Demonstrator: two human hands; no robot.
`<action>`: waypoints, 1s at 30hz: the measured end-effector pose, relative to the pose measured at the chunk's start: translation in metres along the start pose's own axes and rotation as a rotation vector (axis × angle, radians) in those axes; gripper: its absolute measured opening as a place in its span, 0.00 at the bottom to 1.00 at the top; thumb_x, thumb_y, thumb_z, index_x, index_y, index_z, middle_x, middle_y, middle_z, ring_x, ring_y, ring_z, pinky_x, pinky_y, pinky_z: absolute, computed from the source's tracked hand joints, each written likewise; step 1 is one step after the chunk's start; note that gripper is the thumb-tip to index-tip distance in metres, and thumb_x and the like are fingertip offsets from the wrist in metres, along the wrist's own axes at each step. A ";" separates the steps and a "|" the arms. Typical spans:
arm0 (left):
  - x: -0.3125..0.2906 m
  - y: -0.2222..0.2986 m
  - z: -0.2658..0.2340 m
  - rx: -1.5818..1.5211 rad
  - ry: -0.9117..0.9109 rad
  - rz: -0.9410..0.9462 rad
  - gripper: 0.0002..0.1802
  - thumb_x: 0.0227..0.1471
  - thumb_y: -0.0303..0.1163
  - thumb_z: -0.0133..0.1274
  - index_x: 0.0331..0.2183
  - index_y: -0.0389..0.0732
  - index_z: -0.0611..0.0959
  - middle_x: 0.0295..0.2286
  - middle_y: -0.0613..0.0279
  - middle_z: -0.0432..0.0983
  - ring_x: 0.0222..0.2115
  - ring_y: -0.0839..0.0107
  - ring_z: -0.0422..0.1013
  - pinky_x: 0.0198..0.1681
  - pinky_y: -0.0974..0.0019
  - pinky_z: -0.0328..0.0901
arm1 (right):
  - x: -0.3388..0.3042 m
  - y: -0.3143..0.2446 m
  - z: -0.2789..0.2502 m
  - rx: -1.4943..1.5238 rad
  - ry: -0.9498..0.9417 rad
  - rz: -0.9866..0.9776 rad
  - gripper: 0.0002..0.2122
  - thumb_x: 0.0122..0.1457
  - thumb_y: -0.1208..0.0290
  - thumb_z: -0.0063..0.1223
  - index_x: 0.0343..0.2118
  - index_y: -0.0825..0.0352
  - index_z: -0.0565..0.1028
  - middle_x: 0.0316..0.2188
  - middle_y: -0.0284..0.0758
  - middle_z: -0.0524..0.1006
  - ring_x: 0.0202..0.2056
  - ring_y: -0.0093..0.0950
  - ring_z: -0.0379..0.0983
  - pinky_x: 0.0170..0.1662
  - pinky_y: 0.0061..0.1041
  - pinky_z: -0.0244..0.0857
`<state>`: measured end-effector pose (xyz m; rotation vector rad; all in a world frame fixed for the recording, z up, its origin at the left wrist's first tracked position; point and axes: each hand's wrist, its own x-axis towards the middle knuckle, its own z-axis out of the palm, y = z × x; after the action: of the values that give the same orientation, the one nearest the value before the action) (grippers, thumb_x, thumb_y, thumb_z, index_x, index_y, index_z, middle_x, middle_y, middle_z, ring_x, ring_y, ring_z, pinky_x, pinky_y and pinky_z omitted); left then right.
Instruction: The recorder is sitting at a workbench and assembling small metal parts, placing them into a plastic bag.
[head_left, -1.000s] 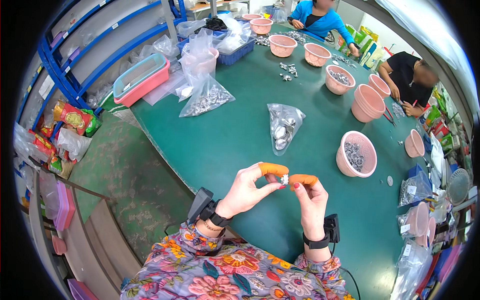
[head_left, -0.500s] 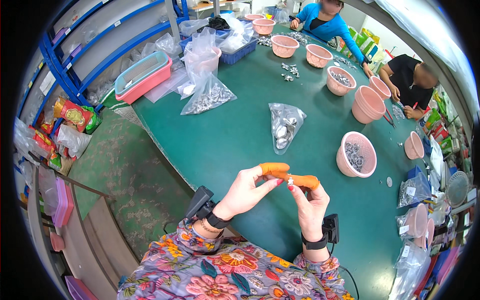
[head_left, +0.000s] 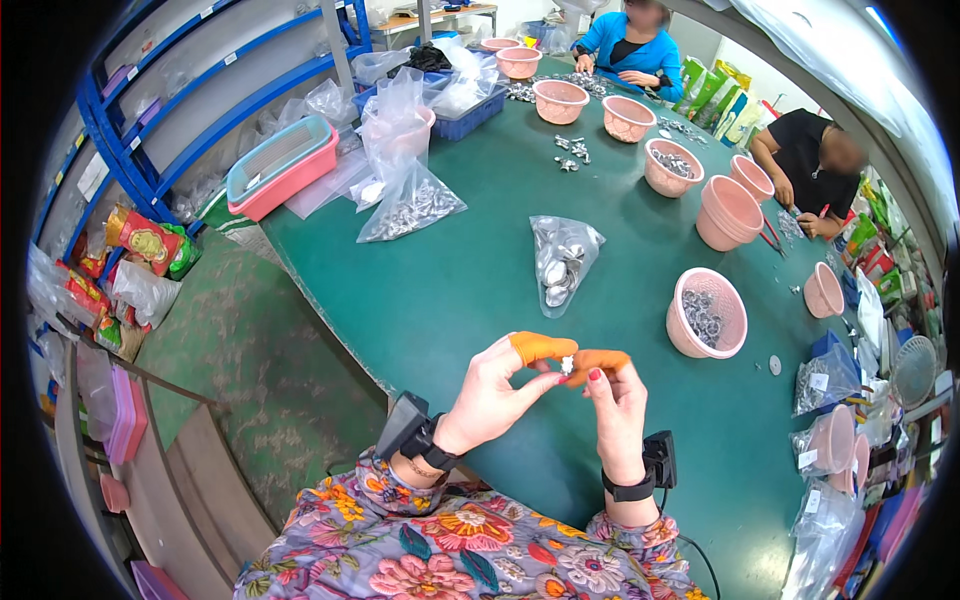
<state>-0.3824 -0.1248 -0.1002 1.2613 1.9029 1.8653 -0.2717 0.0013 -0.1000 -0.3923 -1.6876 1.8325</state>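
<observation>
Over the near part of the green table (head_left: 480, 265), my two hands meet at the fingertips, with orange covers on some fingers. My left hand (head_left: 490, 398) pinches a small silvery metal piece (head_left: 567, 365) between thumb and covered finger; its exact kind is too small to make out. My right hand (head_left: 618, 412) is closed beside it, thumb against its orange-covered finger, close to the piece. Whether anything sits in the right pinch is hidden. Beyond my hands lies a clear plastic bag (head_left: 563, 265) of round silvery parts. A pink basket (head_left: 735, 310) of metal rings stands to the right.
Farther back are a bag of small metal parts (head_left: 410, 208), stacked pink bowls (head_left: 728, 215) and a pink-and-blue bin (head_left: 285, 170). Two people sit across the table, one in a blue sleeve (head_left: 667, 70), one in a black shirt (head_left: 800, 150). Red-handled pliers (head_left: 771, 235) lie by the bowls.
My fingertips have shifted slightly left, and the metal piece now shows more plainly in the left pinch. The person in blue has drawn the outstretched arm back. The whole view has tilted slightly.
</observation>
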 end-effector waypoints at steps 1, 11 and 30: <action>0.001 0.002 0.002 0.187 0.060 0.193 0.18 0.44 0.20 0.60 0.40 0.40 0.81 0.36 0.62 0.78 0.34 0.67 0.73 0.37 0.67 0.68 | 0.000 0.000 -0.004 0.040 -0.064 0.064 0.12 0.56 0.76 0.57 0.43 0.70 0.73 0.33 0.29 0.76 0.29 0.14 0.64 0.34 0.16 0.60; 0.004 0.007 0.008 0.320 0.113 0.353 0.18 0.41 0.18 0.59 0.39 0.41 0.82 0.36 0.59 0.77 0.32 0.61 0.73 0.35 0.64 0.69 | 0.002 0.004 -0.007 0.169 -0.094 0.133 0.14 0.51 0.81 0.62 0.42 0.70 0.76 0.32 0.25 0.76 0.28 0.12 0.63 0.33 0.13 0.59; 0.003 0.008 0.006 0.167 0.068 0.223 0.15 0.46 0.20 0.56 0.40 0.40 0.82 0.40 0.56 0.77 0.38 0.62 0.74 0.43 0.63 0.68 | 0.004 0.007 -0.006 0.294 -0.146 0.130 0.19 0.51 0.84 0.59 0.47 0.69 0.72 0.35 0.29 0.75 0.33 0.16 0.69 0.41 0.17 0.64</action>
<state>-0.3765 -0.1194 -0.0926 1.5373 2.0652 1.9076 -0.2725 0.0086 -0.1069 -0.2534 -1.4810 2.2132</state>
